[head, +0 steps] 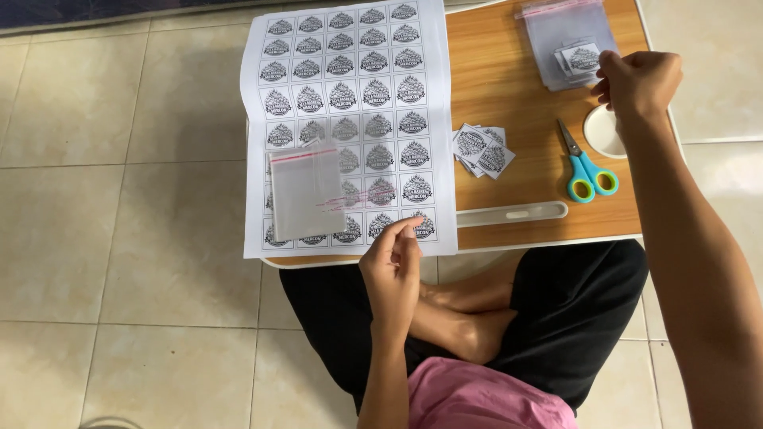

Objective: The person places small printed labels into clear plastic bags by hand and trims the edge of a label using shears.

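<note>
Two hands are seen: the right hand (pixel 638 79) is pinched shut at thin, floppy, slippery bags (pixel 566 40); the left hand (pixel 393 266) is curled, holding nothing, by the paper sheet (pixel 350 119).

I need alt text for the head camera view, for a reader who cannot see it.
A seated person's right hand touches a stack of clear bags on a small wooden table, while the left hand rests at a printed label sheet. Cut labels and blue scissors lie between.
</note>
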